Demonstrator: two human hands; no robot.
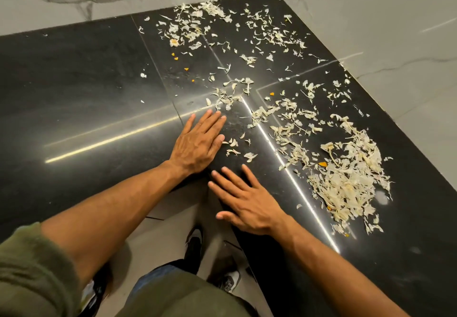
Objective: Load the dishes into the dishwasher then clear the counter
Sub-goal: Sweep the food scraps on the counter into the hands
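Observation:
A black polished counter (81,94) fills the corner, strewn with pale papery peelings. The thickest heap of peelings (346,180) lies at the right; thinner scatter (197,25) spreads toward the back corner. A small cluster (230,94) sits just beyond my left fingertips. My left hand (197,143) lies flat on the counter, fingers straight and together. My right hand (247,203) is flat with fingers spread, near the counter's inner front edge, holding nothing. A few loose peelings (237,148) lie between the two hands.
White marble walls (371,20) close the counter at the back and right. Tiny orange bits (322,164) mix with the peelings. The left stretch of the counter shows only a few specks. Below the inner edge I see floor tiles (168,237) and my shoes (195,240).

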